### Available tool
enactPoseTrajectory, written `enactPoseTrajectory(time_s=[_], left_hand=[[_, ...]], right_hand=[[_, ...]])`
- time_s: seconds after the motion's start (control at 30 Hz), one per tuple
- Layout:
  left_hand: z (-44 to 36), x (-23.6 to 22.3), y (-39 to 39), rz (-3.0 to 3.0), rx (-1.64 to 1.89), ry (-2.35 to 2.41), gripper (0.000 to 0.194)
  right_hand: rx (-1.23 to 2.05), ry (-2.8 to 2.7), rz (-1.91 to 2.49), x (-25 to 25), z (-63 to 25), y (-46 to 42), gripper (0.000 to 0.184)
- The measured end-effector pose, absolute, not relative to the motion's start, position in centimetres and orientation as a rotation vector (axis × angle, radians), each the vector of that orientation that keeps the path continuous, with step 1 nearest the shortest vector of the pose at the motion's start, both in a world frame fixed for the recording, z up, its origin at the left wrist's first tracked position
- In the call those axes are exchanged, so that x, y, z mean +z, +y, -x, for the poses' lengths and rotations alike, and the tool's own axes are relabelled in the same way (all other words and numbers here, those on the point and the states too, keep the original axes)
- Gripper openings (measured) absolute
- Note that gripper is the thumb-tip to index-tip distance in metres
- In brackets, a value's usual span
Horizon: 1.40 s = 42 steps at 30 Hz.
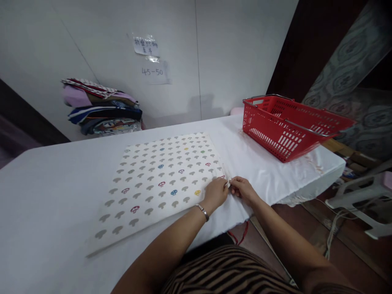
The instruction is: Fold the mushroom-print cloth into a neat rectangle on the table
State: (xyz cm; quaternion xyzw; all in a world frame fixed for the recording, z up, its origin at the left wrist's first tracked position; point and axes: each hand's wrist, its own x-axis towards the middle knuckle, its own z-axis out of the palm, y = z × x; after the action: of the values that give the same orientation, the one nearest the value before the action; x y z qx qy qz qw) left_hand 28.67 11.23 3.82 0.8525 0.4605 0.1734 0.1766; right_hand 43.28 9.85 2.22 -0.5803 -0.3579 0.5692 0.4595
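Observation:
A white cloth [167, 179] printed with grey mushrooms and a few coloured ones lies flat on the table as a folded rectangle. At its near right corner, my left hand [217, 192] is closed, fingers pinching the white edge of the fabric, with the wrist over the near edge. Just to the right, my right hand [243, 189] pinches the same bit of white material, its fingertips close to those of the left. What exactly lies between the fingertips is small and partly hidden; it looks like the cloth's corner.
The table wears a white tablecloth [45, 196]. A red plastic basket [288, 134] with metal handles stands at the back right. A stack of folded clothes [105, 107] sits at the back left, against the wall. A plastic stool [364, 204] is on the floor at right.

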Motion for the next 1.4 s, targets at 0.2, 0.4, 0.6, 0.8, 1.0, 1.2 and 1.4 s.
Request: enactPoseTrajectory(time_s=[0.2,0.4,0.6,0.8,1.0,1.2,1.4], left_hand=[[-28.9,3.9,11.5,-2.389,0.476,1.369,0.013],[-28.2,5.3,12.7,-2.248,0.524,1.526,0.016],[-28.3,5.4,12.4,-2.227,0.561,1.489,0.015],[-28.4,4.7,11.8,-2.276,0.597,1.419,0.018],[-28.8,4.6,11.3,-2.292,0.577,1.353,0.020],[-28.8,4.0,11.3,-2.273,0.592,1.319,0.021],[-28.8,3.9,11.2,-2.284,0.626,1.285,0.020]], right_hand=[[1.380,-0.917,1.377,2.2,-43.6,9.6,0.026],[1.153,-0.996,1.614,1.6,-44.7,10.1,0.023],[1.027,-1.288,1.802,1.8,-43.9,11.1,0.021],[1.121,-1.167,1.685,2.0,-43.8,10.6,0.018],[1.395,-0.892,1.454,2.6,-43.6,10.1,0.021],[1.490,-0.887,1.356,2.6,-43.6,10.0,0.025],[1.511,-0.909,1.295,2.4,-43.8,9.8,0.028]])
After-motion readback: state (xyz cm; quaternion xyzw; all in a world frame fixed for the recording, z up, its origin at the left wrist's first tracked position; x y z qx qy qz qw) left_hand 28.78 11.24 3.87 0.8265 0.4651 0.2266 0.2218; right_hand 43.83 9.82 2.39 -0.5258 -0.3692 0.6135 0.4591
